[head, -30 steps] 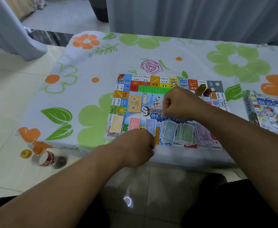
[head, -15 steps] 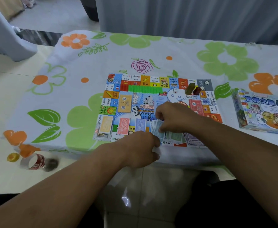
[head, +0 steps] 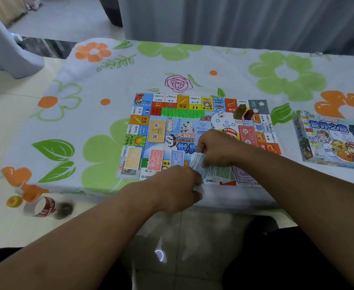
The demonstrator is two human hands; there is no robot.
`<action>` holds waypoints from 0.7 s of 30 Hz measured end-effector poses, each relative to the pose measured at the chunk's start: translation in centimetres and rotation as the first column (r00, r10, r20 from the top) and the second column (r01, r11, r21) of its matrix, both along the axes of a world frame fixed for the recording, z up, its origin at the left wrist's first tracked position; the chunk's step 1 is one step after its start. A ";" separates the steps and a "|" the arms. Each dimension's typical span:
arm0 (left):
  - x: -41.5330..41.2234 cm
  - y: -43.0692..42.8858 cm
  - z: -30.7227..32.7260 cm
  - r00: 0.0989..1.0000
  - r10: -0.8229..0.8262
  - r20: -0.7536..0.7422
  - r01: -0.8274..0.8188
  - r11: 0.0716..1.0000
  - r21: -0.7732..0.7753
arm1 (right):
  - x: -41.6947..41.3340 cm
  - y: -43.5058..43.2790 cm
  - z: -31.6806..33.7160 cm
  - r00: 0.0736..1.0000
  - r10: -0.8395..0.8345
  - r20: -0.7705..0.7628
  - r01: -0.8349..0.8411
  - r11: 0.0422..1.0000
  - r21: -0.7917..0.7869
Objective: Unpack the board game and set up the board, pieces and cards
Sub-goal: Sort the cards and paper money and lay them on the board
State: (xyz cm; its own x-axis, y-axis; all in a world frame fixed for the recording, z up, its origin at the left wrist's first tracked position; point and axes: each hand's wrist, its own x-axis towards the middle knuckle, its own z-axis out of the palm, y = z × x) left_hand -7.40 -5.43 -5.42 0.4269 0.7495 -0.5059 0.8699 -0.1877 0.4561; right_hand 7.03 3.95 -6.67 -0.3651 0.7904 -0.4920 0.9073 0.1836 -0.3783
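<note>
This is a room in a home. Under the fingers [head: 201,143] lies a tablecloth [head: 113,80] printed with big green and orange flowers, with a children's board game [head: 192,126] spread on it. Far beyond the fingers hang grey curtains [head: 234,19]. Down to their left, a pale tiled floor [head: 8,122] carries what seems a toppled bottle [head: 46,208], blurred.

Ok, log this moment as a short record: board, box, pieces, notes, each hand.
board: flat on the table, by its near edge
box: right of the board, apart from it
houses: green row on the board's far side
die: on the board
notes: fanned over the board's near edge
right hand: pinches the blue end of the notes
left hand: curled at the notes; grip hidden
</note>
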 end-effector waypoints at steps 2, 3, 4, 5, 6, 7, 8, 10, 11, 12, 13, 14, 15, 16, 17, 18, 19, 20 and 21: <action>0.0 0.0 0.0 1.000 0.003 0.004 -0.003 1.000 0.002 | -0.1 0.0 0.1 1.000 -0.006 -0.002 0.006 1.000 -0.019; 0.0 0.0 0.0 1.000 0.004 0.006 -0.004 1.000 0.003 | -0.1 0.0 0.1 1.000 -0.002 0.002 0.002 1.000 -0.023; 0.0 -0.1 0.0 1.000 0.003 0.007 -0.003 1.000 0.004 | -0.2 -0.1 0.1 1.000 0.006 0.009 -0.006 1.000 -0.024; 0.0 -0.1 0.0 1.000 0.002 0.007 -0.002 1.000 0.004 | -0.2 -0.1 0.1 1.000 0.010 0.016 -0.009 1.000 -0.027; 0.0 -0.1 0.0 1.000 0.001 0.008 -0.001 1.000 0.005 | -0.3 -0.1 0.0 1.000 0.008 0.020 -0.008 1.000 -0.029; 0.0 0.0 0.0 1.000 0.000 0.009 0.000 1.000 0.005 | -0.3 -0.1 -0.1 1.000 0.004 0.022 -0.003 1.000 -0.031; 0.0 0.0 -0.1 1.000 -0.001 0.009 0.001 1.000 0.005 | -0.3 -0.1 -0.2 1.000 0.001 0.022 0.000 0.999 -0.032; 0.0 0.0 -0.1 1.000 0.001 0.007 -0.001 1.000 0.002 | -0.4 -0.2 -0.2 1.000 -0.007 0.020 0.008 0.999 -0.038; 0.0 0.0 -0.1 1.000 0.004 0.007 -0.004 1.000 0.000 | -0.4 -0.2 -0.1 1.000 -0.012 0.021 0.013 0.999 -0.041; 0.0 0.0 -0.2 1.000 0.007 0.007 -0.007 1.000 -0.002 | -0.4 -0.2 0.0 1.000 -0.010 0.023 0.011 0.999 -0.041; 0.0 0.0 -0.2 1.000 0.009 0.006 -0.009 1.000 -0.002 | -0.4 -0.2 0.1 1.000 -0.006 0.025 0.007 0.999 -0.040; 0.0 0.0 -0.1 1.000 0.011 0.006 -0.011 1.000 -0.003 | -0.4 -0.1 0.2 1.000 -0.004 0.024 0.005 0.999 -0.039; 0.0 0.0 -0.2 1.000 0.013 0.006 -0.013 1.000 -0.005 | -0.4 -0.1 0.3 1.000 -0.004 0.022 0.005 0.999 -0.039; 0.0 0.0 -0.2 1.000 0.014 0.008 -0.014 1.000 -0.003 | -0.4 -0.2 0.4 1.000 -0.004 0.016 0.005 0.999 -0.037; 0.0 0.0 -0.2 1.000 0.015 0.008 -0.015 1.000 -0.001 | -0.4 -0.1 0.4 1.000 -0.010 0.012 0.011 0.999 -0.040; 0.0 0.0 -0.1 1.000 0.016 0.008 -0.016 1.000 0.001 | -0.4 -0.2 0.5 1.000 -0.018 0.007 0.018 0.999 -0.043; 0.0 0.0 -0.1 1.000 0.018 0.006 -0.018 1.000 0.000 | -0.4 -0.2 0.6 0.999 -0.035 -0.003 0.034 0.998 -0.052; 0.0 0.0 -0.1 1.000 0.020 0.003 -0.020 1.000 -0.002 | -0.3 -0.3 0.7 0.998 -0.055 -0.019 0.054 0.996 -0.065; 0.0 0.0 -0.1 1.000 0.022 0.001 -0.022 1.000 -0.006 | -0.3 -0.4 0.9 0.997 -0.072 -0.039 0.069 0.994 -0.080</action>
State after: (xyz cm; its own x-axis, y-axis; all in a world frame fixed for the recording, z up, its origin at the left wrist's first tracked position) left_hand -7.37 -5.42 -5.50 0.4107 0.7560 -0.5097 0.8733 -0.1655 0.4582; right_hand 6.71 3.57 -5.79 -0.3312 0.7743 -0.5393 0.9001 0.0878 -0.4267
